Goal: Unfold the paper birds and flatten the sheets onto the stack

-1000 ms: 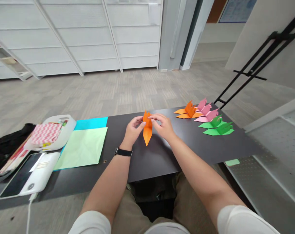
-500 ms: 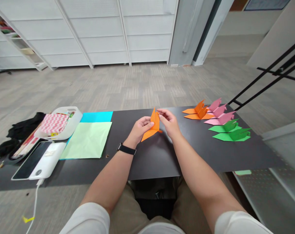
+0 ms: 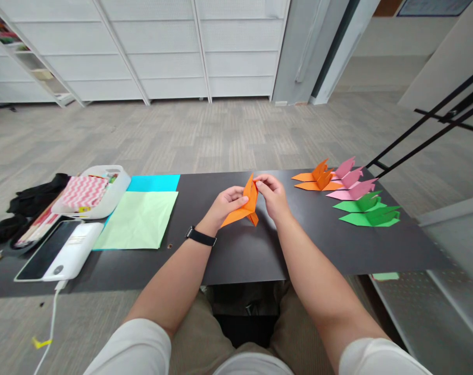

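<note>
An orange folded-paper bird [image 3: 244, 207] is held up over the dark table between my two hands. My left hand [image 3: 229, 202] is closed on its left side, the thumb lying across the paper. At its upper right, the fingertips of my right hand [image 3: 272, 194] pinch a small part of the paper. One pointed flap sticks up at the top, a long wing points down to the left, and a short flap hangs below. Finished-looking folded birds stand to the right: orange ones [image 3: 318, 178], pink ones [image 3: 351, 183] and green ones [image 3: 371, 211].
Light green paper sheets [image 3: 138, 221] lie over blue paper [image 3: 158, 182] on the table's left. Beyond them are a white basket [image 3: 121, 185] with a pink zigzag-patterned item, a white device [image 3: 70, 252] with a cable, and black cloth [image 3: 41, 192]. A black metal frame [image 3: 419, 138] stands at the right.
The orange bird has turned and tilted between my hands, so its lower flap now hangs visibly downward. Both hands keep their hold, and the view has shifted slightly.
</note>
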{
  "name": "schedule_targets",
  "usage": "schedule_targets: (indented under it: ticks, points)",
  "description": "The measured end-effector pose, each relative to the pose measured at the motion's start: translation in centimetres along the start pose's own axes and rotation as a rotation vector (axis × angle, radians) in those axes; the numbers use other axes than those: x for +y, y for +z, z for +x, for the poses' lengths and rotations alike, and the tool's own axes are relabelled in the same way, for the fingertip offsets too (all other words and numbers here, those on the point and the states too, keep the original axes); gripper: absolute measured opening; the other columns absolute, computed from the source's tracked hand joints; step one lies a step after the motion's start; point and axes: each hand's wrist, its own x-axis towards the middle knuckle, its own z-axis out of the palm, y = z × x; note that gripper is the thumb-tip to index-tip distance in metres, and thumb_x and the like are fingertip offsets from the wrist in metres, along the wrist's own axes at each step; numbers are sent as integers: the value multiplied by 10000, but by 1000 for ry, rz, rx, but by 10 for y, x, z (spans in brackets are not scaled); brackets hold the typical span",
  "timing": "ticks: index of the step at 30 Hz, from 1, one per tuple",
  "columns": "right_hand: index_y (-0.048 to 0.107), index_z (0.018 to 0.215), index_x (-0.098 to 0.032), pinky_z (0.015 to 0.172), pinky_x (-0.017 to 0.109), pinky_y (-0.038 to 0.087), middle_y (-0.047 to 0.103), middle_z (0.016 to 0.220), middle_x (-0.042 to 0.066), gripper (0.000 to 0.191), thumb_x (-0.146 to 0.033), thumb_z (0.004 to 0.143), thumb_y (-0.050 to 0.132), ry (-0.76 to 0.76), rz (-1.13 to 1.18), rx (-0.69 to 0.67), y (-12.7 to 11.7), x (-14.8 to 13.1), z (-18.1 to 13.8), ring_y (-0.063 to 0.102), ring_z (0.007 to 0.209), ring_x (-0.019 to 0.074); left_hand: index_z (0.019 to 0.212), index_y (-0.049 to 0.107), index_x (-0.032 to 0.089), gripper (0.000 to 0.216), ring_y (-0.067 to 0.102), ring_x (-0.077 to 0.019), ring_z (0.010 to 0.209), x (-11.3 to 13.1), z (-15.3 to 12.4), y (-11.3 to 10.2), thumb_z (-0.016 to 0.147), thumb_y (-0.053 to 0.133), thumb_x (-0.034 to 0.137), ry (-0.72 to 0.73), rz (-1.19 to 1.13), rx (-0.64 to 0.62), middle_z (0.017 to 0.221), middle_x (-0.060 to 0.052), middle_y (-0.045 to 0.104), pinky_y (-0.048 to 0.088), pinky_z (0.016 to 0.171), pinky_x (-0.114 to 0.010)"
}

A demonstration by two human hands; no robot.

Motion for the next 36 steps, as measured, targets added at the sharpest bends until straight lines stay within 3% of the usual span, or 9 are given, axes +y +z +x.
schedule_targets:
  ticks: [7,11,15,21,24,28,32,36]
  points:
    - [615,774,-257,674,283,487,557,721,-40,406,-614,826,802,84,78,44,0,-1,1,513,674,144,1175,736,186,513,739,-151,841,2,-7,2,776,959,418,39,33,-91,985,-44,798,586,823,-275]
    - [698,914,-279,731,304,544,669,837,-16,442,-708,831,767,88,107,-30,3,-8,-3,612,758,167,1191,727,194,516,740,-160,877,4,-7,-1,780,954,408,117,69,-48,1003,-44,795,587,868,-297]
    - [731,940,-277,789,348,574,730,897,10,455,-713,822,788,63,-76,-136,6,-11,-7,657,835,203,1196,721,194,488,744,-166,914,6,-6,-5,809,932,405,199,128,31,1003,-46,791,589,895,-308]
    - [713,865,-271,703,332,557,665,764,-9,397,-663,869,775,-32,-148,82,5,-5,-6,615,719,181,1238,708,194,533,733,-153,854,7,-6,-5,787,940,357,194,209,3,952,-33,772,596,850,-300]
    - [738,942,-279,715,333,589,723,852,13,448,-723,890,720,18,-72,62,5,-9,-6,670,781,194,1217,708,191,487,746,-165,881,10,-6,-6,803,918,340,216,216,88,950,-38,778,603,881,-316]
    - [768,997,-273,730,342,623,774,932,28,480,-734,867,747,127,-7,-109,9,-14,-10,710,828,199,1202,718,193,440,762,-186,946,12,-5,-8,826,890,342,294,180,211,1001,-49,793,617,941,-350]
    - [775,1024,-269,777,366,639,788,955,25,433,-654,834,830,108,-46,-173,12,-12,-13,715,816,192,1201,748,194,396,770,-208,980,13,-8,-5,848,864,333,337,268,300,1214,-101,788,638,947,-381]
    - [756,1032,-267,784,363,630,774,931,16,409,-603,821,855,45,-101,-150,14,-9,-14,700,796,183,1154,784,223,273,759,-231,1061,13,-13,2,888,812,278,431,437,389,1184,-88,775,640,972,-396]
